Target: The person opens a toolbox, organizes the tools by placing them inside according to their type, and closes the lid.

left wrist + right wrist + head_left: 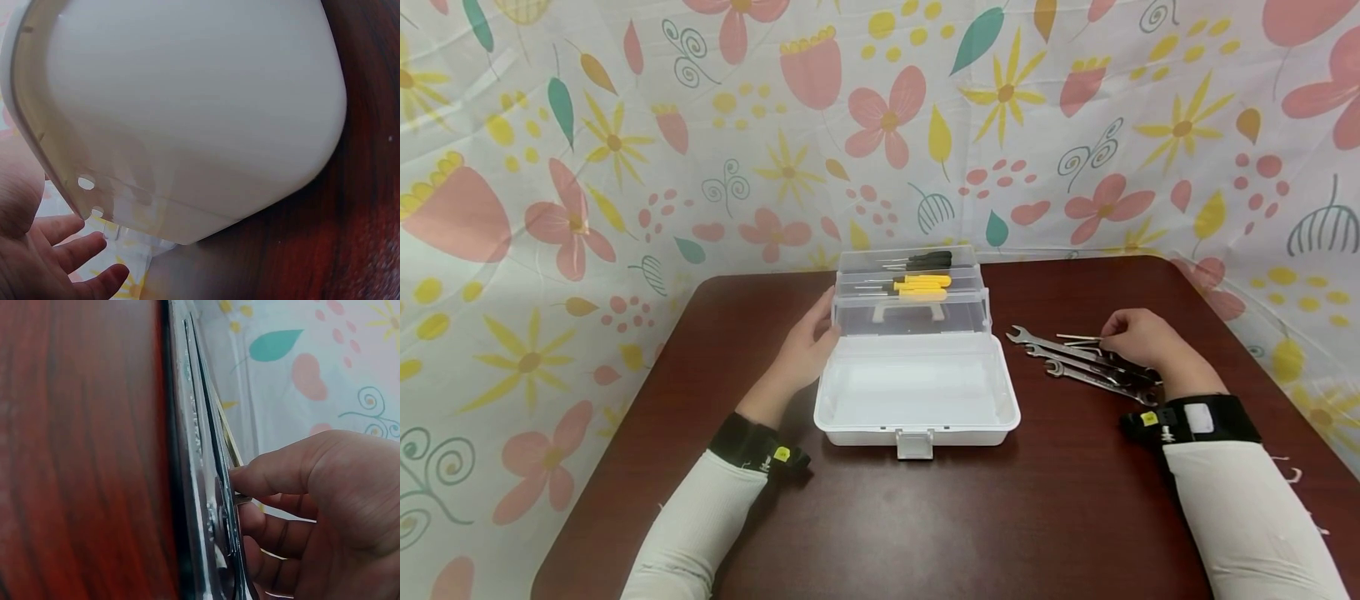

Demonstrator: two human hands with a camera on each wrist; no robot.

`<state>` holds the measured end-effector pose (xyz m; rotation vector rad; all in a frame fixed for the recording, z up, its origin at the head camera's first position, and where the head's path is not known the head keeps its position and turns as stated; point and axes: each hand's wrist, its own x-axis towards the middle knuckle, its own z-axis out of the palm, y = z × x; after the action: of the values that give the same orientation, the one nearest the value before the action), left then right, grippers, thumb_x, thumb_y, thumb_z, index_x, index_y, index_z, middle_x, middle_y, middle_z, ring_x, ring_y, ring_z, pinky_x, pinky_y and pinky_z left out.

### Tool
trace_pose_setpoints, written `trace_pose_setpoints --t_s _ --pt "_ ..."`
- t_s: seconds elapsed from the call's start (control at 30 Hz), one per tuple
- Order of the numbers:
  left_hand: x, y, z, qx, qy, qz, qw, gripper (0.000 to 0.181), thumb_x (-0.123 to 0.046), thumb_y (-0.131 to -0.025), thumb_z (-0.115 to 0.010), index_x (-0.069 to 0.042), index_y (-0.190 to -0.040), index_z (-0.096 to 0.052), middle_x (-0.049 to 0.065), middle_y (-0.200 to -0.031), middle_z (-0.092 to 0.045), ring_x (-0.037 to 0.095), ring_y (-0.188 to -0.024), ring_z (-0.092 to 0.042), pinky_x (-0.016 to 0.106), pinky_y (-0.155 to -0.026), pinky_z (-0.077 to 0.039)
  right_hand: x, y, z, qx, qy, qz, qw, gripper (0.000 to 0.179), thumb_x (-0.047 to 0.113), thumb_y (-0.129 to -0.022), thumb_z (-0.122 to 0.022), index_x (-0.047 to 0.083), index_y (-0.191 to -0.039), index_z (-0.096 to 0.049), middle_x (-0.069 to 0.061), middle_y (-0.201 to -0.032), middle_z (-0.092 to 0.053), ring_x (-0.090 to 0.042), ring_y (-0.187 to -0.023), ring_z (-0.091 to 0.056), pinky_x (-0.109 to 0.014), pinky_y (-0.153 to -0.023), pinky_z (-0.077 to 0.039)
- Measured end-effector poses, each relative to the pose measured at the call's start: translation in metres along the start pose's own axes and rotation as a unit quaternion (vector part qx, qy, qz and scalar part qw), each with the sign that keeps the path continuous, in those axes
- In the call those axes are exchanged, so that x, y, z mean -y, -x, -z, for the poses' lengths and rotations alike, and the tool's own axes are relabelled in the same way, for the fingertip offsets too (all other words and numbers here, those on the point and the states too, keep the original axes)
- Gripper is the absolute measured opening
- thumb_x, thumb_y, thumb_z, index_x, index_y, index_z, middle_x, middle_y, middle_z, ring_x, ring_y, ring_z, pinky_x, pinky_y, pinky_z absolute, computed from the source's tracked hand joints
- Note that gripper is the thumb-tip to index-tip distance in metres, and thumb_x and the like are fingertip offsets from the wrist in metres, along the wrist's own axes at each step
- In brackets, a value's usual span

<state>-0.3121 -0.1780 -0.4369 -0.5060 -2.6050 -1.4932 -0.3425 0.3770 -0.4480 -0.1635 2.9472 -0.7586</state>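
A white toolbox [917, 392] stands on the table with its clear lid swung back and its bottom compartment bare. Several black-handled screwdrivers [929, 260] and yellow-handled screwdrivers [925, 283] lie in the raised clear trays [850, 287]. My left hand [808, 342] is at the box's back left corner, fingers extended beside the lid; the left wrist view shows the fingertips [94, 244] close to the white wall. On the right, my right hand [1146, 340] pinches a thin L-shaped hex key [230, 440] between thumb and fingers, right over several metal wrenches [1075, 354].
The dark wooden table [917, 525] has its back edge against a flower-patterned cloth [700, 142]. A white latch [914, 444] hangs at the front of the toolbox. The wrenches lie fanned to the right of the box.
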Motion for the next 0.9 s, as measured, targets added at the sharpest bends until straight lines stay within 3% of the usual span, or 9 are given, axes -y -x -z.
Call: trace_pose_setpoints --t_s 0.5,0.9 --pt "-0.002 0.0 0.0 -0.005 -0.008 0.007 0.9999 0.066 -0.02 -0.106 -0.05 -0.03 -0.165 -0.024 0.008 -0.161 -0.046 0.034 -0.141 -0.054 0.057 -0.106 -0.051 0.0 0.0 0.003 -0.047 -0.002 0.008 0.9989 0.019 0.021 -0.093 -0.07 0.002 -0.095 -0.068 -0.016 -0.09 -0.069 -0.024 -0.074 -0.057 -0.034 -0.063 -0.044" --pt "-0.002 0.001 0.0 -0.002 0.003 0.005 1.0 0.065 -0.02 -0.106 -0.051 -0.03 -0.165 -0.025 0.008 -0.162 -0.045 0.035 -0.14 -0.055 0.058 -0.103 -0.053 0.006 0.008 0.011 -0.115 -0.039 0.001 0.9926 0.025 0.027 -0.098 -0.067 0.002 -0.101 -0.067 -0.02 -0.097 -0.068 -0.026 -0.075 -0.058 -0.034 -0.06 -0.045"
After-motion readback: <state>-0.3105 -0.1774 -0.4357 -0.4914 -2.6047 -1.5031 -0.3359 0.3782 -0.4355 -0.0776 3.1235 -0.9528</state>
